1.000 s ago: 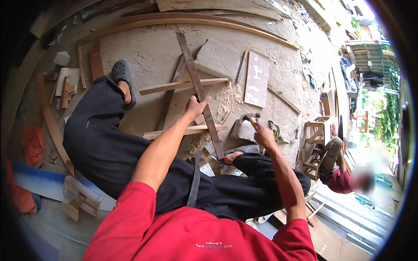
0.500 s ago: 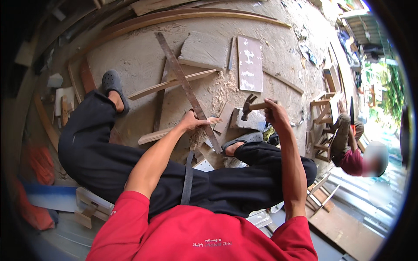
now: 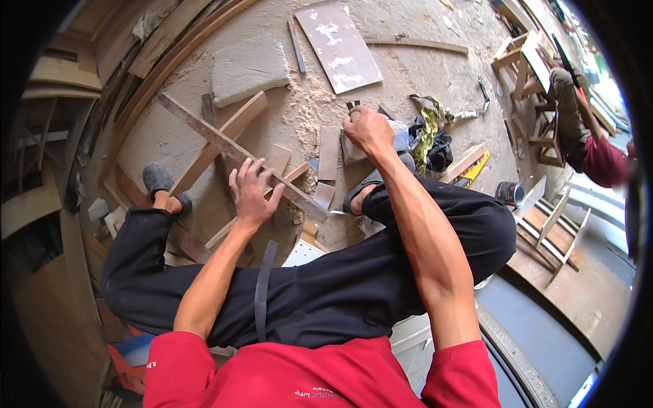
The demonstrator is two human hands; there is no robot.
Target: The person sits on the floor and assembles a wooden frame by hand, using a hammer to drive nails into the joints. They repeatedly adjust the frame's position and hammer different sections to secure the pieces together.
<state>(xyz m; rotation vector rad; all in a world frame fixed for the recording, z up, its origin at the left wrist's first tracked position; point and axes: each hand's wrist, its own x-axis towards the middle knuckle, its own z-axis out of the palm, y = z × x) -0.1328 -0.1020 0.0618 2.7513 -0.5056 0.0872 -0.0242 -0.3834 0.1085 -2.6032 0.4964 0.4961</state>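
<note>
A long, flat wooden strip [image 3: 204, 132] lies slantwise across another board [image 3: 235, 129] in front of me. My left hand [image 3: 252, 194] rests near the strip's lower half, its fingers spread over the wood rather than wrapped round it. Further right, my right hand [image 3: 369, 129] is closed round a hammer [image 3: 353, 105]; only a small part of the tool shows past the fingers. That hand is low, beside a pale block [image 3: 352, 151]. Small wood offcuts [image 3: 328, 153] lie between my hands.
A pale slab [image 3: 249, 68] and a paint-stained board [image 3: 339, 44] lie on the dusty floor. On the right are a yellow handsaw [image 3: 472, 170], a can [image 3: 510, 194] and a crumpled black bag [image 3: 439, 151]. Another person [image 3: 602, 153] sits at the far right by a wooden stool [image 3: 524, 64].
My right hand has lowered the hammer toward the pale block. My left hand has loosened from its grip, fingers now spread on the strip. The whole view has shifted and turned.
</note>
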